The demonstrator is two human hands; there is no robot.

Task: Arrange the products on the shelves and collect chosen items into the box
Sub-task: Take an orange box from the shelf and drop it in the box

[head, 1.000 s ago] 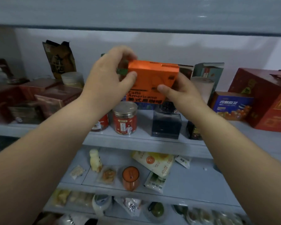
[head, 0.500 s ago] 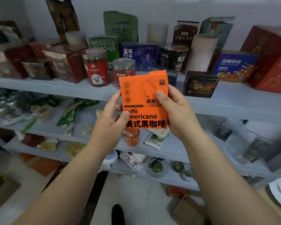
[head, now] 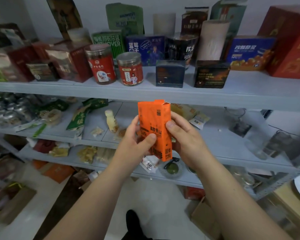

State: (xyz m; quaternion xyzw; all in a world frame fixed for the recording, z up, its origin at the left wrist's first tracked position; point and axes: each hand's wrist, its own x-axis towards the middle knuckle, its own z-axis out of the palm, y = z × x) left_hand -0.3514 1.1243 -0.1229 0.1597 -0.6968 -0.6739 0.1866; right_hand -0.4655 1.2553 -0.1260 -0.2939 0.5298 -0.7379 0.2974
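Orange coffee carton upright in mid-air before middle shelf, clamped between fingers of left hand and right hand. Hazard: top flap appears unsealed; tipping toward cardboard box on floor could spill contents. Release by one hand invites drop.

A small shop stockroom: grey shelves crowded with packaged foods
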